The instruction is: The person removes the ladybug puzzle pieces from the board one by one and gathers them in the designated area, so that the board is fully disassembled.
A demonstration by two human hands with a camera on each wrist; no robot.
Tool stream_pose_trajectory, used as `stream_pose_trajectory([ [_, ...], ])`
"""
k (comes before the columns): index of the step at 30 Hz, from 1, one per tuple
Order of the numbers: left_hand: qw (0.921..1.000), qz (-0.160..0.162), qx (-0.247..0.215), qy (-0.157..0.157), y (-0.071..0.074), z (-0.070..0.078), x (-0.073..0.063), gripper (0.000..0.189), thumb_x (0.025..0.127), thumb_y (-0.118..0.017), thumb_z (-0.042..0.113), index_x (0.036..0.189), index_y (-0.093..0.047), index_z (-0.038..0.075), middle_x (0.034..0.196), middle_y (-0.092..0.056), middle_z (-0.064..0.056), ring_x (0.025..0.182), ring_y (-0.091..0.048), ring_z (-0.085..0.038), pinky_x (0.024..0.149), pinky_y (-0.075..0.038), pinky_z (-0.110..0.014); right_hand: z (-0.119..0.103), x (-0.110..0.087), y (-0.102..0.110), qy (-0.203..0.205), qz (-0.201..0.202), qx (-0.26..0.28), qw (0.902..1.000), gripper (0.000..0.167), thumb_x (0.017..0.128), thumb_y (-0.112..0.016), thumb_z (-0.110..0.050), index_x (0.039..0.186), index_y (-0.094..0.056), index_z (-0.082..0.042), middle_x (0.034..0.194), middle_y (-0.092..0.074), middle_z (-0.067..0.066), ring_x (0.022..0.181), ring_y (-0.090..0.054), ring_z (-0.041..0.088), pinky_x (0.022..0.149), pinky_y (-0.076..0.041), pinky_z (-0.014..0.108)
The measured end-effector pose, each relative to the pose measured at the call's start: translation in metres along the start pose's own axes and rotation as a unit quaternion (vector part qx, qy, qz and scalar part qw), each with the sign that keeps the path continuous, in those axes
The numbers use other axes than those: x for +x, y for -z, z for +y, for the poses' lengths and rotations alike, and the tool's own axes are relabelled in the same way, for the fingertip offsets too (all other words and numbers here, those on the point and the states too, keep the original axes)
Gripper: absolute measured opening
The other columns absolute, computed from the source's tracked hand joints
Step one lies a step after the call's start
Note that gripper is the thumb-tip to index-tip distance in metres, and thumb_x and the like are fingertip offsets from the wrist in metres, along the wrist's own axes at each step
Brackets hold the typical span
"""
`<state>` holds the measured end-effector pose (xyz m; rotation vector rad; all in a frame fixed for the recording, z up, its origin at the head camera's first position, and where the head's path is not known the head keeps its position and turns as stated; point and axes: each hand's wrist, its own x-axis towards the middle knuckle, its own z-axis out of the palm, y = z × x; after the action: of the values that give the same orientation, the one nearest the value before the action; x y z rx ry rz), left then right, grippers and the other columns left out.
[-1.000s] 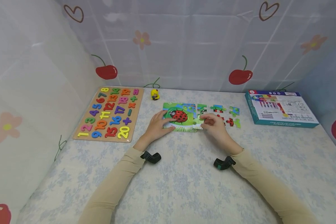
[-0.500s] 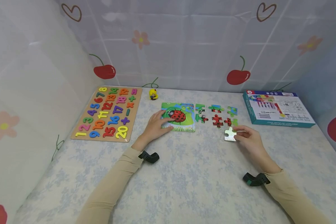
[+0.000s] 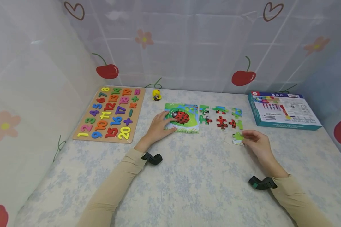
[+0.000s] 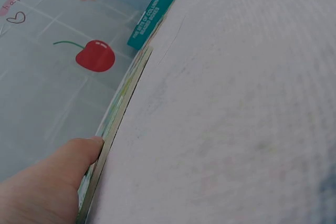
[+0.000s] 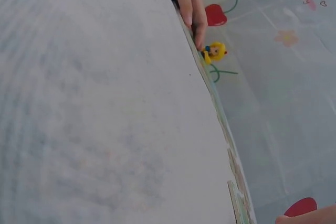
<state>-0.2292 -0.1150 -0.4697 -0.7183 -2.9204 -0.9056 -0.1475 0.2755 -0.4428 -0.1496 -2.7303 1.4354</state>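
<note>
My left hand (image 3: 158, 128) lies with extended fingers on the left part of a square ladybug picture board (image 3: 189, 128). In the left wrist view, the thumb (image 4: 84, 153) rests on the board's edge. My right hand (image 3: 259, 143) pinches the right side of a green jigsaw piece (image 3: 237, 138), which lies low over the table below the other pieces. Several ladybug jigsaw pieces sit in two loose rows right of the board, among them a red spotted piece (image 3: 221, 123) and a green-and-red corner piece (image 3: 237, 113).
A wooden number board (image 3: 102, 134) with coloured numerals stands at the left. Behind the picture board sits a small yellow-haired figurine (image 3: 157, 95). A flat teal-edged box (image 3: 287, 110) lies at the back right, near the cherry-patterned curtain (image 3: 176, 56).
My right hand has carried the jigsaw piece from the picture board's right edge to the lower right, below the rows, and turned it there. My left hand has stayed on the board.
</note>
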Motion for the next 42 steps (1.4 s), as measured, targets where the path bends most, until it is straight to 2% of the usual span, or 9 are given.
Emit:
stream_pose_trajectory([
  [5,1.0,0.001,0.002,0.004,0.0,0.0,0.0,0.041,0.091,-0.061,0.043,0.126,-0.06,0.022,0.157,-0.026,-0.012,0.147,-0.017,-0.031,0.12,-0.012,-0.053,-0.011,0.002,-0.004,-0.002,-0.003,0.001,1.0,0.032,0.095,-0.057,-0.016,0.119,-0.061,0.004,0.094,-0.057,-0.017,0.081,-0.049,-0.011,0.063,-0.046,0.01],
  [7,1.0,0.001,0.002,0.006,0.0,0.0,0.0,0.04,0.091,-0.061,0.043,0.125,-0.061,0.022,0.157,-0.026,-0.011,0.147,-0.017,-0.031,0.119,-0.012,-0.053,-0.018,0.004,-0.009,0.01,-0.012,0.005,0.9999,0.031,0.095,-0.057,-0.016,0.117,-0.061,0.005,0.098,-0.062,-0.01,0.081,-0.05,-0.012,0.064,-0.046,0.011],
  [11,0.9999,0.011,-0.007,-0.001,0.0,0.0,0.0,0.036,0.092,-0.061,0.037,0.123,-0.063,0.02,0.155,-0.029,-0.012,0.147,-0.02,-0.03,0.119,-0.014,-0.053,-0.038,0.009,-0.029,0.034,-0.051,0.019,0.9979,0.029,0.095,-0.057,-0.013,0.116,-0.061,0.007,0.109,-0.064,0.016,0.08,-0.052,-0.011,0.065,-0.047,0.014],
  [14,0.9997,0.02,-0.014,-0.009,0.0,-0.001,0.0,0.032,0.092,-0.062,0.031,0.121,-0.064,0.017,0.154,-0.031,-0.013,0.146,-0.022,-0.031,0.119,-0.016,-0.053,-0.054,0.014,-0.05,0.044,-0.083,0.039,0.9949,0.027,0.094,-0.058,-0.012,0.115,-0.062,0.005,0.113,-0.062,0.024,0.083,-0.054,-0.004,0.068,-0.049,0.016],
  [18,0.9995,0.024,-0.017,-0.01,0.0,-0.001,0.0,0.031,0.092,-0.062,0.028,0.12,-0.065,0.017,0.154,-0.032,-0.014,0.146,-0.022,-0.031,0.119,-0.016,-0.053,-0.072,0.023,-0.083,0.079,-0.109,0.058,0.9892,0.024,0.092,-0.06,-0.008,0.112,-0.064,0.005,0.114,-0.064,0.024,0.092,-0.06,0.014,0.077,-0.051,0.021],
  [21,0.9994,0.025,-0.021,-0.007,0.0,-0.002,0.0,0.03,0.091,-0.063,0.025,0.12,-0.065,0.016,0.153,-0.032,-0.014,0.145,-0.023,-0.031,0.119,-0.017,-0.053,-0.086,0.029,-0.105,0.116,-0.125,0.061,0.9835,0.027,0.089,-0.062,-0.003,0.114,-0.063,0.006,0.115,-0.063,0.025,0.098,-0.061,0.029,0.083,-0.053,0.031],
  [24,0.9994,0.026,-0.025,-0.003,0.0,-0.002,0.001,0.028,0.091,-0.063,0.024,0.117,-0.064,0.013,0.153,-0.033,-0.013,0.145,-0.023,-0.031,0.119,-0.017,-0.052,-0.098,0.034,-0.122,0.136,-0.141,0.045,0.9795,0.035,0.087,-0.064,-0.001,0.121,-0.061,0.005,0.12,-0.061,0.025,0.103,-0.059,0.036,0.086,-0.052,0.043],
  [30,0.9991,0.028,-0.032,0.004,-0.001,-0.003,0.001,0.026,0.09,-0.063,0.024,0.113,-0.062,0.012,0.153,-0.033,-0.013,0.146,-0.023,-0.031,0.119,-0.017,-0.052,-0.106,0.046,-0.144,0.147,-0.164,-0.01,0.9753,0.048,0.085,-0.068,-0.006,0.131,-0.056,0.0,0.128,-0.058,0.021,0.107,-0.057,0.035,0.083,-0.051,0.045],
  [42,0.9993,0.026,-0.026,0.005,-0.001,-0.003,0.002,0.026,0.09,-0.062,0.026,0.112,-0.063,0.013,0.152,-0.034,-0.013,0.145,-0.024,-0.03,0.119,-0.017,-0.053,-0.101,0.052,-0.153,0.164,-0.164,0.003,0.9727,0.042,0.08,-0.071,0.0,0.121,-0.063,-0.003,0.121,-0.063,0.018,0.108,-0.056,0.033,0.078,-0.047,0.038],
])
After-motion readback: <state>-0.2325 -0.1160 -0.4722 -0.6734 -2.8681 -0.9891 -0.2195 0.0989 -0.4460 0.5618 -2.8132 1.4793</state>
